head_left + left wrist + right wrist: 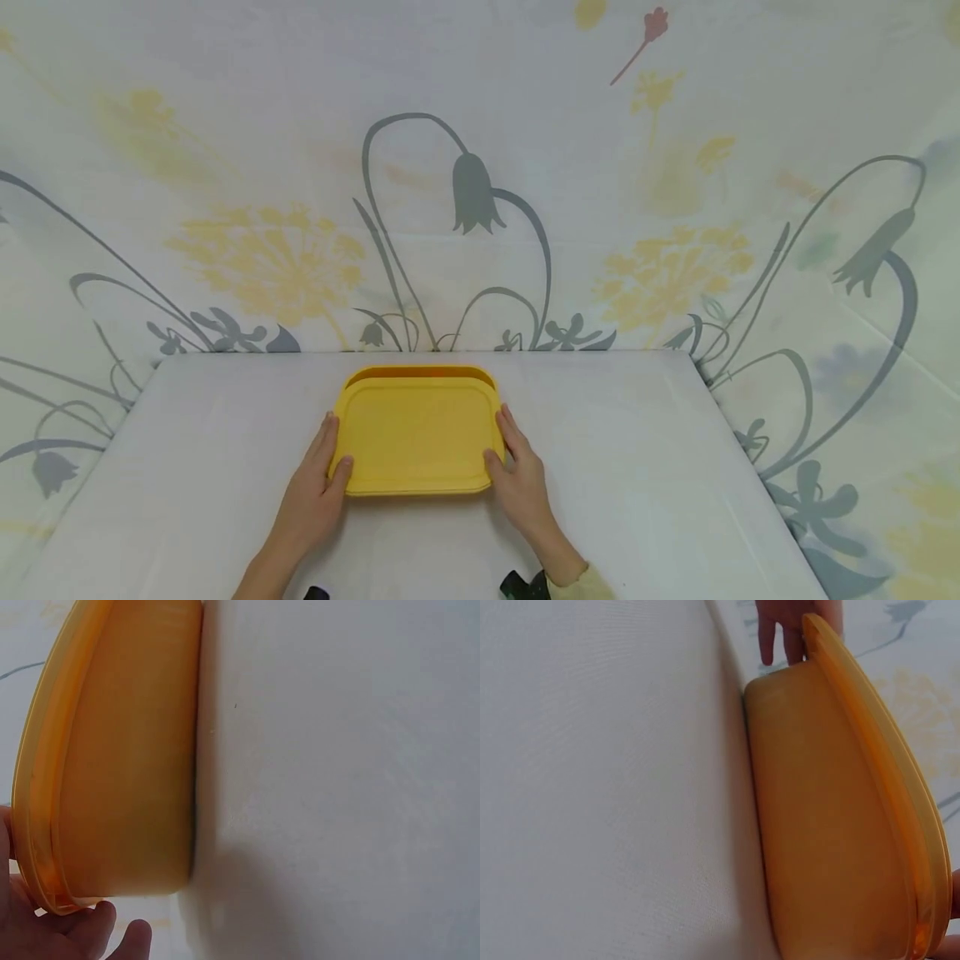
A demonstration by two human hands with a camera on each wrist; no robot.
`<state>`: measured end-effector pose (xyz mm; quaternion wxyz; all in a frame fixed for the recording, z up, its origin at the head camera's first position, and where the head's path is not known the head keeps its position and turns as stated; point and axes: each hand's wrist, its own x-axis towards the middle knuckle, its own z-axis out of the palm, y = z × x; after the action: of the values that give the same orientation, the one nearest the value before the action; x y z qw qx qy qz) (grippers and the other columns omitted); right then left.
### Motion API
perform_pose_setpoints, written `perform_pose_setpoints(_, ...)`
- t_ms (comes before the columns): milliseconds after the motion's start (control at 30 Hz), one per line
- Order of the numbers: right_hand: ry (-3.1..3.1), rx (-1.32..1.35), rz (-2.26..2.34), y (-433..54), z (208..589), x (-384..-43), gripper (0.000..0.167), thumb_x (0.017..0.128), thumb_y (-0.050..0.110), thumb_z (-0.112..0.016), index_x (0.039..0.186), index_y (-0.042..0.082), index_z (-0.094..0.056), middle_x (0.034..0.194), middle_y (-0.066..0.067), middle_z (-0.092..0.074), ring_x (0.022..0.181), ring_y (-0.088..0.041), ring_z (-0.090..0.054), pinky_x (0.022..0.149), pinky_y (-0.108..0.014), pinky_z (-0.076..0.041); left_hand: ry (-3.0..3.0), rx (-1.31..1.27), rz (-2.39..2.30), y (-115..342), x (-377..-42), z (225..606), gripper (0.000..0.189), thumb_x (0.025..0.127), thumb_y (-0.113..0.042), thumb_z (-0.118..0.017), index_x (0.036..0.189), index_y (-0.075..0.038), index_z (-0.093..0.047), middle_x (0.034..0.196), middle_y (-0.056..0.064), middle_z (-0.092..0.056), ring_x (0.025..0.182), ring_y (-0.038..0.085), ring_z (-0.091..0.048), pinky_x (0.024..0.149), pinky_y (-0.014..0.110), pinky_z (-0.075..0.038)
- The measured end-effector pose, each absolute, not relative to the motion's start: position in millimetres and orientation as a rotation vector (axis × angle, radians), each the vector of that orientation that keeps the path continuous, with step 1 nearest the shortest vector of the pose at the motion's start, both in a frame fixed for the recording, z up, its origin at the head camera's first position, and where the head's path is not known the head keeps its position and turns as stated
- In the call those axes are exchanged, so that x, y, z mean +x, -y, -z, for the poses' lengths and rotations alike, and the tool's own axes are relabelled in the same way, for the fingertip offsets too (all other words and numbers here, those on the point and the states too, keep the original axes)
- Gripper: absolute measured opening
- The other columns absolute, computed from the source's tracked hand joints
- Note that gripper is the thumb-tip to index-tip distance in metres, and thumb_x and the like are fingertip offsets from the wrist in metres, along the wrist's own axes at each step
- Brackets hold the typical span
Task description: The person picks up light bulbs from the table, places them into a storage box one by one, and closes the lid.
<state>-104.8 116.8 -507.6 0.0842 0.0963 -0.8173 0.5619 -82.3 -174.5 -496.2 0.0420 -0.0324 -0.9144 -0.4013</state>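
Observation:
A yellow plastic food container [418, 437] with a flat lid and rounded corners stands near the far edge of the table. Along its far side a darker orange strip shows behind the lid's panel. My left hand [317, 492] grips the left end of the rim, thumb on top. At the right end my right hand [521, 483] holds the rim the same way. In the left wrist view, fingers [94, 926] reach beneath the overhanging rim, and the container's side wall [127, 765] meets the tabletop. What the container holds is hidden.
White cloth or sheeting covers the table [637, 467]. Behind its far edge and at both sides hangs a pale backdrop [570, 275] printed with grey and yellow flowers. Small black devices [525, 586] show by the wrists at the bottom edge.

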Motion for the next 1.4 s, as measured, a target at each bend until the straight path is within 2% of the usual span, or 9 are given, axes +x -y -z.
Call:
perform_pose_setpoints(200, 2.448, 0.281, -1.686, -114.2, 506.0, -112.9, 0.058, 0.100, 0.020, -0.062, 0.149, -0.002, -0.040, 0.159, -0.013, -0.031, 0.144, -0.024, -0.031, 0.110, -0.039, -0.032, 2.811, -0.072, 1.256, 174.7, -88.2, 493.6, 0.065, 0.108, -0.033, -0.041, 0.158, -0.003, -0.013, 0.164, 0.016, -0.013, 0.150, 0.034, -0.013, 0.116, 0.054, -0.018)
perform_pose_setpoints(467, 2.411, 0.281, -1.723, -114.3, 506.7, -121.3, 0.056, 0.100, 0.015, -0.061, 0.149, -0.002, -0.039, 0.159, -0.013, -0.031, 0.145, -0.026, -0.030, 0.110, -0.041, -0.032, 2.752, -0.101, 1.263, 172.7, -96.5, 497.9, 0.064, 0.108, -0.029, -0.044, 0.157, 0.000, -0.016, 0.163, 0.019, -0.016, 0.149, 0.036, -0.015, 0.117, 0.051, -0.017)
perform_pose_setpoints(767, 2.448, 0.281, -1.670, -113.4, 506.1, -129.5, 0.056, 0.097, 0.004, -0.061, 0.149, -0.003, -0.039, 0.159, -0.014, -0.031, 0.144, -0.027, -0.031, 0.110, -0.039, -0.034, 2.764, -0.088, 1.319, 170.2, -101.3, 492.8, 0.070, 0.106, -0.033, -0.047, 0.157, 0.000, -0.013, 0.164, 0.019, -0.013, 0.149, 0.037, -0.011, 0.116, 0.056, -0.016)
perform_pose_setpoints(1033, 2.452, 0.292, -1.687, -115.0, 509.1, -135.1, 0.057, 0.099, 0.007, -0.060, 0.150, -0.001, -0.037, 0.160, -0.008, -0.029, 0.146, -0.024, -0.028, 0.111, -0.039, -0.032, 2.786, -0.090, 1.319, 170.1, -105.2, 493.7, 0.073, 0.106, -0.037, -0.048, 0.158, 0.000, -0.011, 0.164, 0.019, -0.010, 0.150, 0.036, -0.009, 0.117, 0.054, -0.014)
perform_pose_setpoints(1400, 2.461, 0.312, -1.716, -115.8, 515.3, -138.6, 0.058, 0.100, 0.007, -0.059, 0.152, -0.001, -0.034, 0.161, -0.014, -0.027, 0.147, -0.023, -0.025, 0.112, -0.040, -0.030, 2.810, -0.080, 1.358, 171.1, -107.9, 494.8, 0.075, 0.106, -0.037, -0.047, 0.158, -0.002, -0.006, 0.164, 0.019, -0.006, 0.150, 0.036, -0.006, 0.117, 0.055, -0.012)
